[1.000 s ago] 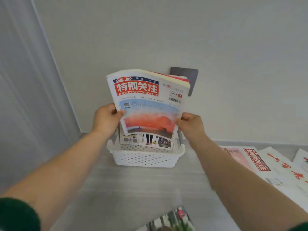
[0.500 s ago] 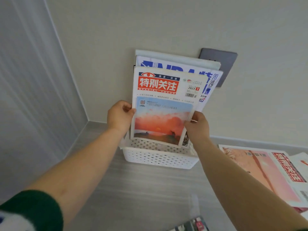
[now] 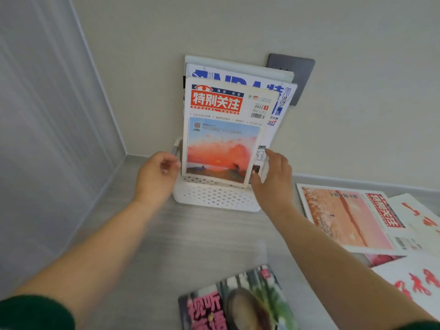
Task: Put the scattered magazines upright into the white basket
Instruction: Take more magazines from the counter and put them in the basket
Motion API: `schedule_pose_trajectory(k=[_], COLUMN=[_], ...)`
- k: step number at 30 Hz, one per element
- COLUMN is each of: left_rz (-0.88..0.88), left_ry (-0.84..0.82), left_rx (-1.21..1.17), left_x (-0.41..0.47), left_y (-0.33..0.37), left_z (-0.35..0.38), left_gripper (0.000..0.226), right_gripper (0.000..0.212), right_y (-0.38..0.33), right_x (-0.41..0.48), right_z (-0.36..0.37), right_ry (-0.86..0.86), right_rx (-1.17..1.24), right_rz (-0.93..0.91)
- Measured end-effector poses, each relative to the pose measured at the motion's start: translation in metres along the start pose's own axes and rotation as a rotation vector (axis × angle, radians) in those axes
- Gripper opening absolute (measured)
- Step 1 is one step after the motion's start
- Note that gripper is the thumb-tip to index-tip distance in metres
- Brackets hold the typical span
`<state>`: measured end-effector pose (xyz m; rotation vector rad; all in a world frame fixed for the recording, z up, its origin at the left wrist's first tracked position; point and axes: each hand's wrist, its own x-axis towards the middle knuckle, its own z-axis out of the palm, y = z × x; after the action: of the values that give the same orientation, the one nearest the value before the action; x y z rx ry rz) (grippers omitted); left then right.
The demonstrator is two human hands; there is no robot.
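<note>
- The white basket [image 3: 215,198] looked like matt moulded plastic, its walls pierced with rows of small holes.
- The red-titled magazine [image 3: 221,136] standing in it had a smooth paper cover with a slight sheen.
- The blue-lettered magazine [image 3: 240,78] behind it was paper too, paler and glossier.
- The floor [image 3: 195,244] looked like grey wood-grain board, matt and finely streaked.
- The far wall [image 3: 357,115] was plain, matt and smooth.
- The dark plate [image 3: 301,75] on that wall was smooth, dull grey.
- The near-left cuff [image 3: 33,313] was dark green knitted cloth.
</note>
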<state>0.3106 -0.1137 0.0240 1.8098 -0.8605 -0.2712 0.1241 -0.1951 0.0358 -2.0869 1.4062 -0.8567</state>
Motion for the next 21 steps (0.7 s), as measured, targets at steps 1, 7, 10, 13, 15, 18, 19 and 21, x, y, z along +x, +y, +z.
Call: schedule_pose_trajectory(k=[1, 7, 10, 13, 15, 18, 19, 21], left_rz=[-0.012, -0.202, -0.126, -0.121, -0.177, -0.351, -0.428, -0.539], left_ry=[-0.053, -0.511, -0.583, -0.532, -0.544, -0.517, -0.477, -0.357], left_rx=[-0.003, 0.184, 0.278, 0.273, 0.262, 0.031, -0.066, -0.225], left_x=[-0.021, -0.159, -0.215, -0.253, -0.270, -0.279, -0.278, -0.275], left_y=[-0.004, -0.037, -0.036, -0.026, -0.025, -0.017, -0.012, -0.001], left_z=[-0.006, -0.036, -0.041, -0.037, -0.031, -0.024, -0.023, -0.022], left_gripper=[0.014, 0.039, 0.057, 0.059, 0.071, 0.076, 0.071, 0.061], right_gripper=[0.051, 0.040, 0.060, 0.072, 0.064, 0.055, 0.054, 0.055], right_y=[0.002, 0.041, 0.072, 0.097, 0.103, 0.104, 0.104, 0.104], right_x=[-0.017, -0.129, -0.174, -0.208, -0.225, -0.241, -0.243, -0.243], right_z=[-0.004, -0.022, -0.029, -0.034, -0.033, -0.028, -0.027, -0.027], right_ry=[-0.012, -0.363, -0.506, -0.540, -0.513, -0.463, -0.451, -0.441], right_rx=[-0.027, -0.159, -0.305, -0.397, -0.443, -0.475, -0.481, -0.480], right_rz=[-0.036, -0.052, 0.030, 0.060, 0.021, -0.037, -0.046, -0.043])
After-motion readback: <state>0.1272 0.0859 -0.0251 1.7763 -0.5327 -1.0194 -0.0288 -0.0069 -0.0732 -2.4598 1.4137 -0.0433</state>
